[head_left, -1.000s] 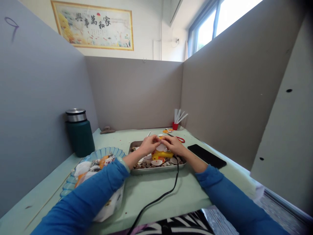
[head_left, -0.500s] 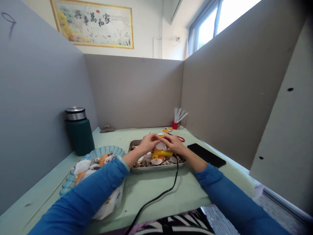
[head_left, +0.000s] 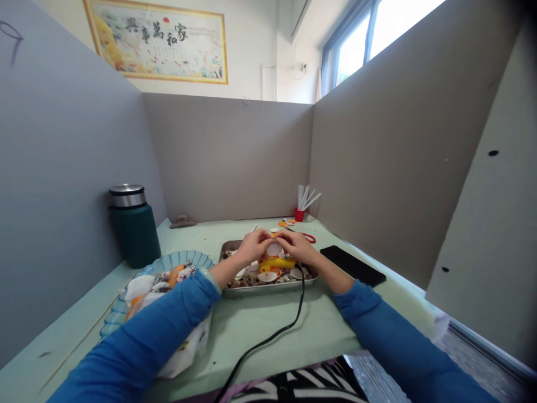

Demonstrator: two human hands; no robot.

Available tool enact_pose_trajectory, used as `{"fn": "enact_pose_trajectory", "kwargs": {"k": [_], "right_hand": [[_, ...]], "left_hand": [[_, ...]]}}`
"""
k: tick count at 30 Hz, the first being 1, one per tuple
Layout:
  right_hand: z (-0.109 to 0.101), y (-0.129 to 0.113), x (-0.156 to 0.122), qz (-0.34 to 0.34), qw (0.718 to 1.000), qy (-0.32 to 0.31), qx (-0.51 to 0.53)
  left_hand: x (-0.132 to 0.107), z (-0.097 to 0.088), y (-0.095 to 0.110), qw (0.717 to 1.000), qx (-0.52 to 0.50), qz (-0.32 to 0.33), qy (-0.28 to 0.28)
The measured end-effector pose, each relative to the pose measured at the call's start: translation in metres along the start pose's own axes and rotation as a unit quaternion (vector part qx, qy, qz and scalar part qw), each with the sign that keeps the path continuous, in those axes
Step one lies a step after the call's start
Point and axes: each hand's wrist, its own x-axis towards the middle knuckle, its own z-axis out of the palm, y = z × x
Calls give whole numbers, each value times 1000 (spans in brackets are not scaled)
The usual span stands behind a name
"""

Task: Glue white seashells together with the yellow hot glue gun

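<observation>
My left hand and my right hand meet over a metal tray, thumbs and fingers pinched close together. Whatever sits between the fingertips is too small and covered to make out. Right beneath them shows a pale scallop shell; I cannot tell whether the fingers touch it. A yellow glue gun lies across the tray, its black cord running towards me. Around it are small stones and more white shells, some with red spots.
On the left, a blue scalloped plate holds shells and a plastic bag, near a green flask. To the right lies a black phone. Behind the tray are red-handled scissors and a red cup of white sticks. Grey partitions enclose the table.
Both hands stay pinched together over the tray, with only a slight shift of the fingers. The whole view has moved a little; the glue gun lies where it was.
</observation>
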Motion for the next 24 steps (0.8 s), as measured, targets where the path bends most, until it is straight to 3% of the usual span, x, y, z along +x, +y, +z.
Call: {"fn": "enact_pose_trajectory", "kwargs": {"k": [18,24], "right_hand": [[-2,-4,-1,37,995,-34,86],[0,1,1,31,998,-25,54]], "left_hand": [[4,-5,-3,998,32,47,5],[2,-3,-1,999,36,36,14]]}}
